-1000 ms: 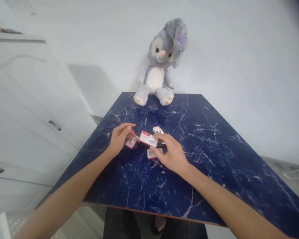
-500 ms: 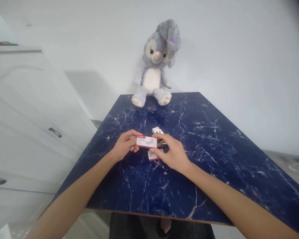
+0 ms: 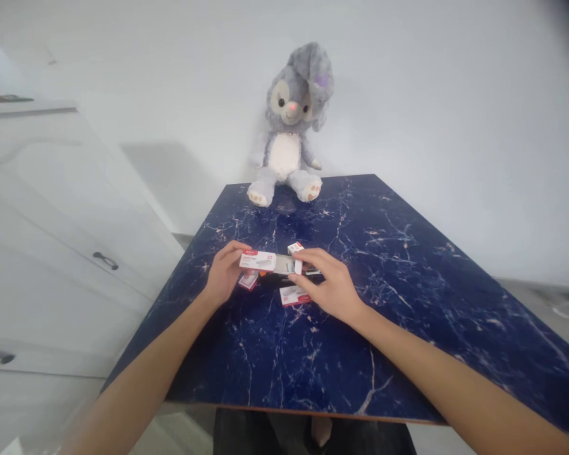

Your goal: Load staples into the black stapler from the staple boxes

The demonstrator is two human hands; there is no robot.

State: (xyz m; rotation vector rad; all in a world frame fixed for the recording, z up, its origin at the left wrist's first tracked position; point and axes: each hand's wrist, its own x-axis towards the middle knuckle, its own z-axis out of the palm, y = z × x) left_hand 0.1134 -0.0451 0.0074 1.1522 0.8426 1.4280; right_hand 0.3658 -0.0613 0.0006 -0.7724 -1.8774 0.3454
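Observation:
A small white-and-red box sleeve [image 3: 257, 261], printed with what looks like a strip of staples, is gripped at its left end by my left hand [image 3: 222, 272]. From its right end sticks out an inner tray [image 3: 283, 264], whose white end my right hand [image 3: 329, 278] pinches between thumb and fingers. What lies in the tray is too blurred to make out. Below the hands, a similar red-and-white box [image 3: 294, 296] rests on the table, and another box [image 3: 248, 280] lies at the left. Partly hidden behind the tray is a black object [image 3: 272, 282] with an orange spot.
One more white box [image 3: 294, 247] lies just beyond my right hand. The blue marbled table [image 3: 384, 328] carries a grey plush rabbit [image 3: 284, 155] at its far edge, against the wall. White cabinets [image 3: 52, 253] with dark handles stand at the left.
The sleeve has moved left with my left hand while my right hand stays about where it was. The inner tray now shows between them, drawn partly out. The view has shifted slightly.

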